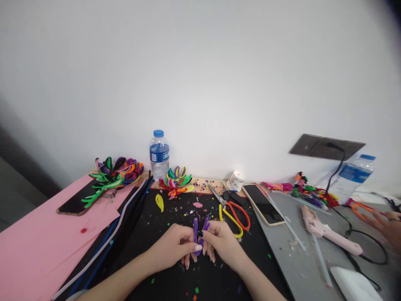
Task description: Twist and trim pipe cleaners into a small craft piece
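My left hand (175, 246) and my right hand (221, 242) meet low in the middle of the view, over a black sheet (175, 213). Both pinch a bent purple pipe cleaner (199, 230), whose looped ends stick up between my fingers. Just beyond my right hand lie yellow-handled scissors (230, 220) and red-handled scissors (239, 213). A yellow pipe-cleaner loop (159, 202) and a small pink piece (197, 205) lie on the black sheet ahead.
Pink paper (37, 238) with a phone (77, 202) and a pile of coloured loops (115, 171) lies left. A water bottle (159, 154), another loop cluster (177, 180), a thread spool (235, 181), a second phone (263, 204) and a pink glue gun (326, 230) sit beyond. Another person's hand (390, 225) is at the right edge.
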Motion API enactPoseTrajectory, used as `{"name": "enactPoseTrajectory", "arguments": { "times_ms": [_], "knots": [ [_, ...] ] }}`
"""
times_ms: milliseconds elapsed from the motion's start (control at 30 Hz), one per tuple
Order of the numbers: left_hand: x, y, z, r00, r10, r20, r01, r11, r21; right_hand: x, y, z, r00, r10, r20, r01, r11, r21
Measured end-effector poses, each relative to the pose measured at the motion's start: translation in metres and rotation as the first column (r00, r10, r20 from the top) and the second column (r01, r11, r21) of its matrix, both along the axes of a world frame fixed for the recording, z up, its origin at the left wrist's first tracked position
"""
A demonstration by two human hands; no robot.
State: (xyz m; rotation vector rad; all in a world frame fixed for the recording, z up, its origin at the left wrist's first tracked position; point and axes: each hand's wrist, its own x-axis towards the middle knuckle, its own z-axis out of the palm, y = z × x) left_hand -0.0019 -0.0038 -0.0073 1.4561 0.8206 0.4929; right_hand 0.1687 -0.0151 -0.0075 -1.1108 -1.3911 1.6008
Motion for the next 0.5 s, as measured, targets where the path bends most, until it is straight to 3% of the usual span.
{"name": "enactPoseTrajectory", "arguments": {
  "times_ms": [267, 500],
  "knots": [
    [-0.0022, -0.0029, 0.0059, 0.989, -0.126, -0.082, 0.120, 0.990, -0.078, -0.0033, -0.0036, 0.0049, 0.996, 0.085, 0.022, -0.083, 0.994, -0.076],
    [-0.0029, -0.0049, 0.0034, 0.969, -0.239, -0.071, 0.230, 0.967, -0.109, -0.0018, -0.0034, -0.0015, 0.985, 0.165, -0.039, -0.169, 0.973, -0.155]
  ]
}}
